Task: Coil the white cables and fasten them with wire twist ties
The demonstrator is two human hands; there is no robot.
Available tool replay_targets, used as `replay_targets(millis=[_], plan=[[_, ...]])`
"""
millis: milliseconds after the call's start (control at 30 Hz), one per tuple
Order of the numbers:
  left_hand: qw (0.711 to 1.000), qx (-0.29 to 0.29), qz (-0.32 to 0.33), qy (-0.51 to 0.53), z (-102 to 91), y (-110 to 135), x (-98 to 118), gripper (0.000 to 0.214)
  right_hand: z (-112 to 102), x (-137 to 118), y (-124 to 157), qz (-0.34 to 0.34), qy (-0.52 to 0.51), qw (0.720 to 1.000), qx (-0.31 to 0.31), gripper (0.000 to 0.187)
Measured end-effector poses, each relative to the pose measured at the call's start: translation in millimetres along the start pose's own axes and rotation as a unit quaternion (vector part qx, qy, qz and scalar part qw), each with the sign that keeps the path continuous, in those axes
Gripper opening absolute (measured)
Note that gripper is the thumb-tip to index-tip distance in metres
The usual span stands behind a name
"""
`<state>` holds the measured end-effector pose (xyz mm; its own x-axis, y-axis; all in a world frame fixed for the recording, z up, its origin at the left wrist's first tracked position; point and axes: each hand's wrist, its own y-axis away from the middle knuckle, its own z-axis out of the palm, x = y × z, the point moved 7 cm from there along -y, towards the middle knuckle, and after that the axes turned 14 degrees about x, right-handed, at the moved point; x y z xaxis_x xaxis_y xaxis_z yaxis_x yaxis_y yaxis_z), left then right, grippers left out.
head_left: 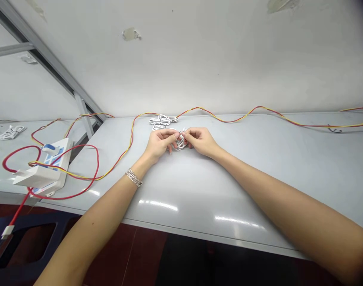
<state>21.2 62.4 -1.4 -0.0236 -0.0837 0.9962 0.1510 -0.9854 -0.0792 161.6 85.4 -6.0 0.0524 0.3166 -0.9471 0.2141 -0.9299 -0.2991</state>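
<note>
From your head camera, your left hand [160, 143] and right hand [200, 142] meet over the middle of the desk [243, 180], and a small white cable coil [180, 143] sits between them, just above the surface. Your fingers [185, 135] are together, pinching the coil from both sides near its far end, where a thin dark tie [181, 133] seems to loop around it, though your fingertips partly hide it.

The coil's long axis runs roughly away from you, toward the desk's far edge, tilting slightly. If your pinch loosens, the loops could spring open and slide out. A tie pulled unevenly could also leave the coil skewed.

Just beyond your hands lie more white cable coils [162, 121], close enough to snag if your knuckles drift forward. A red-and-yellow twin wire [260, 107] snakes along the far side of the desk.
</note>
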Motion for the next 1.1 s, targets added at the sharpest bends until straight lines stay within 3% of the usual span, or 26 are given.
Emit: replay_targets(millis=[333,533,767,1100], plan=[[0.998,0.053,0.018,-0.006,-4.2,-1,5,0.036,-5,1,-2,-0.006,0.002,0.999,0.046,0.032],[0.999,0.034,-0.001,-0.015,-2.1,0,2,0.032,-10,-3,2,-0.048,0.075,0.992,0.093,0.018],[0.999,0.009,-0.02,-0.027,1.1,2,0,0.027,-4,-10,8,-0.124,0.14,0.98,0.067,0.008],[0.999,0.038,-0.01,-0.021,-3.6,-2,-1,0.033,2,-14,11,-0.176,0.166,0.97,0.033,0.007]])
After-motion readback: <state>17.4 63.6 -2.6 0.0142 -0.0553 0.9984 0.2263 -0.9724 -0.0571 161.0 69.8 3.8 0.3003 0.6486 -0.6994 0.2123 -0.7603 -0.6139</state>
